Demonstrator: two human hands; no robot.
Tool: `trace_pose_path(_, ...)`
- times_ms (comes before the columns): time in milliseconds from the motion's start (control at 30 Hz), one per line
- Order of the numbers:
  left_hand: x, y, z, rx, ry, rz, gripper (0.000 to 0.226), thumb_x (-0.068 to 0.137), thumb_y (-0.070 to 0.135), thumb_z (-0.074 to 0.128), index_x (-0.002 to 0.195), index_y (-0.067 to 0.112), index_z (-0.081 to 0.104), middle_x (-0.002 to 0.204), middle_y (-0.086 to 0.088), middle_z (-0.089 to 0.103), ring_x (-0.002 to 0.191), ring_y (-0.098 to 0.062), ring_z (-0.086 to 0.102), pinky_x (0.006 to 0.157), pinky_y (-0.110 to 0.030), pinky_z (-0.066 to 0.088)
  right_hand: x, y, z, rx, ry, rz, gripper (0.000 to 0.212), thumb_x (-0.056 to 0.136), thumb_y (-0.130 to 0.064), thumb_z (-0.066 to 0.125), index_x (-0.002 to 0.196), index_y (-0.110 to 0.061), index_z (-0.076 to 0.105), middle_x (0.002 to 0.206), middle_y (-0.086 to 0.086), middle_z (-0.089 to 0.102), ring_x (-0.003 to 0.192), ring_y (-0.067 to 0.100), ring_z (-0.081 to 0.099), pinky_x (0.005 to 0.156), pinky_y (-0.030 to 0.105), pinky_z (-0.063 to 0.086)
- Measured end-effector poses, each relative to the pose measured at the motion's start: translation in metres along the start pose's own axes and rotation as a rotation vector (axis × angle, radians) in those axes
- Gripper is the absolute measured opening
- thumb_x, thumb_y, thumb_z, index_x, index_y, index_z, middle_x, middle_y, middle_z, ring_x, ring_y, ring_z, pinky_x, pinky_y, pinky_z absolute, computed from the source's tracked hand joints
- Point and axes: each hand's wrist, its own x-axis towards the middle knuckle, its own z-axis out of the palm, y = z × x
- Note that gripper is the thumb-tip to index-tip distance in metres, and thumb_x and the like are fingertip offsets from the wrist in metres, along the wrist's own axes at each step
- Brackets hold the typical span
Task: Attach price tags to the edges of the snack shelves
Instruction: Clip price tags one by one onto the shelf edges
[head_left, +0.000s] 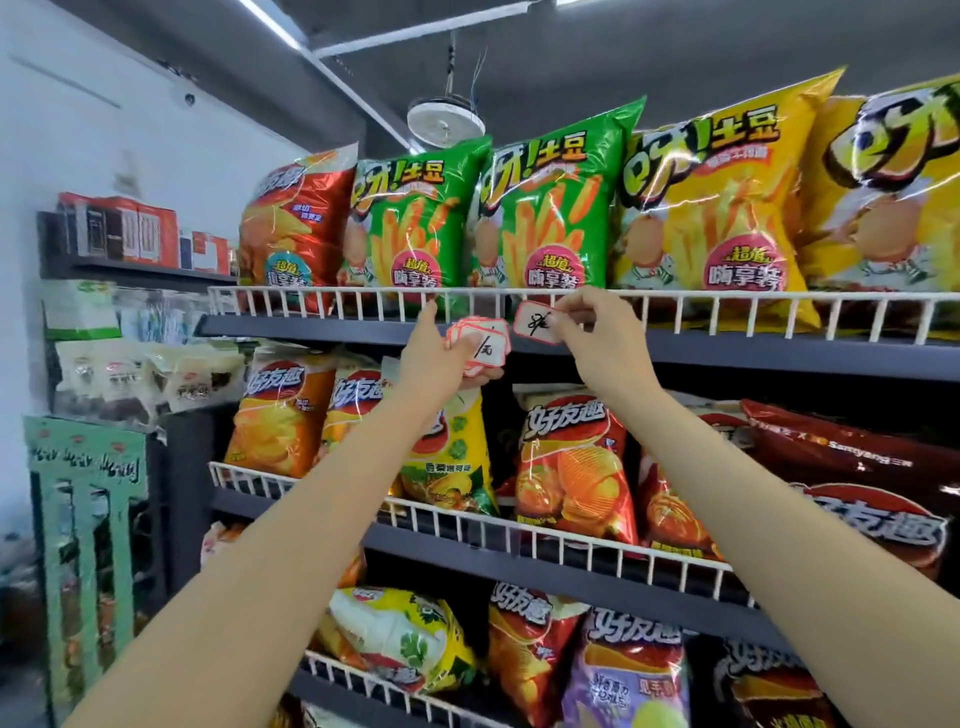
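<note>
Furthest left of both hands, a side shelf (130, 270) carries red and white boxes (140, 231), with pale packets (130, 374) stacked beneath. Next comes a red crisp bag (291, 228) on the top snack shelf, up and to the left of the left hand.

The left hand (434, 358) is raised to the dark front edge of the top shelf (311, 328), its fingers closed around a small stack of price tags (480, 343) (white cards with red borders and black handwriting). Its forefinger reaches up to the white wire rail (363, 304). Directly above it stand two green fries bags (545, 208); below its wrist sits a yellow crisp bag (452, 457).

Just right of the stack, a single price tag (537, 323) is pinched by the right hand (602, 332) between thumb and fingers, held against the rail and the shelf edge below it. The two hands are near each other, not touching. Above and to the right of the right hand lean yellow fries bags (717, 208); below its forearm stands an orange-red crisp bag (576, 467), and further right a dark red bag (857, 467).
</note>
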Motion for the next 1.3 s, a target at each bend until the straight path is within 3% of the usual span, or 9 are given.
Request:
trace_pose_path(100,0.012,-0.002,-0.016,-0.041,-0.121,-0.028,0.068,0.095,0.008,0.049,0.150,0.018,0.009,0.113,-0.022,0.064,0.055,-0.015,0.068,0.058,-0.024,0.058,0.010,-0.007,0.022,-0.047,0.057,-0.021,0.007,0.090,-0.012,0.057,0.089,-0.007,0.062,0.087,0.003,0.058,0.084,0.014,0.053,0.072,0.019,0.041)
trace_pose_path(333,0.033,-0.014,-0.038,-0.003,-0.334,0.045,0.072,0.095,0.012,0.052,0.150,0.020,0.007,0.120,-0.020,0.063,0.068,-0.022,0.071,0.060,-0.027,0.059,0.025,-0.016,0.059,-0.175,0.184,-0.084,0.011,0.089,-0.012,0.059,0.091,-0.005,0.068,0.079,0.002,0.061,0.073,0.013,0.053,0.061,0.016,0.034)
trace_pose_path(433,0.035,-0.017,-0.045,0.068,-0.413,0.087,0.074,0.094,0.014,0.053,0.150,0.020,0.005,0.104,-0.010,0.068,0.066,-0.016,0.069,0.065,-0.024,0.059,0.026,-0.016,0.067,-0.211,0.240,-0.085,0.010,0.089,-0.012,0.059,0.089,-0.007,0.067,0.078,0.001,0.060,0.074,0.014,0.053,0.061,0.018,0.034)
trace_pose_path(567,0.038,-0.019,-0.049,0.472,-0.432,0.264,0.076,0.096,0.024,0.050,0.150,0.017,-0.002,0.072,0.000,0.060,0.050,-0.007,0.054,0.043,-0.008,0.037,0.028,-0.015,0.072,-0.289,0.259,-0.072,0.012,0.089,-0.015,0.059,0.091,-0.008,0.068,0.083,0.001,0.063,0.076,0.013,0.054,0.060,0.018,0.032)
trace_pose_path(667,0.039,-0.025,-0.046,0.568,-0.480,0.328,0.076,0.097,0.021,0.049,0.149,0.013,-0.005,0.057,0.002,0.047,0.038,-0.001,0.049,0.034,-0.011,0.031,0.027,-0.016,0.072,-0.325,0.256,-0.076,0.012,0.089,-0.013,0.059,0.091,-0.008,0.069,0.082,0.001,0.063,0.075,0.012,0.053,0.055,0.009,0.033)
trace_pose_path(767,0.043,-0.029,-0.046,0.485,-0.447,0.320,0.074,0.095,0.026,0.051,0.150,0.017,0.001,0.075,-0.002,0.058,0.057,-0.008,0.057,0.044,-0.012,0.037,0.027,-0.018,0.071,-0.357,0.259,-0.090,0.012,0.089,-0.012,0.058,0.089,-0.008,0.070,0.081,0.000,0.063,0.074,0.011,0.053,0.058,0.004,0.034)
trace_pose_path(867,0.046,-0.030,-0.053,0.249,-0.413,0.248,0.064,0.093,0.023,0.054,0.148,0.021,0.020,0.113,-0.012,0.065,0.087,-0.023,0.068,0.069,-0.021,0.051,0.030,-0.020,0.067,-0.388,0.268,-0.098,0.013,0.089,-0.012,0.058,0.091,-0.008,0.070,0.084,0.001,0.065,0.078,0.012,0.056,0.066,0.018,0.038)
trace_pose_path(1000,0.044,-0.027,-0.061,-0.055,-0.470,0.143,0.053,0.093,0.008,0.053,0.140,0.017,0.032,0.085,-0.007,0.068,0.056,-0.013,0.068,0.061,-0.025,0.058,0.034,-0.024,0.065,-0.432,0.299,-0.137,0.014,0.089,-0.014,0.059,0.096,-0.009,0.070,0.092,0.004,0.069,0.079,0.011,0.058,0.067,0.019,0.042)
trace_pose_path(1300,0.042,-0.031,-0.063,-0.076,-0.580,0.135,0.065,0.093,0.010,0.055,0.146,0.022,0.020,0.075,-0.009,0.069,0.060,-0.017,0.070,0.067,-0.029,0.058,0.043,-0.032,0.068,-0.560,0.299,-0.307,0.016,0.089,-0.009,0.056,0.098,-0.009,0.069,0.089,0.009,0.072,0.082,0.024,0.064,0.076,0.041,0.052)
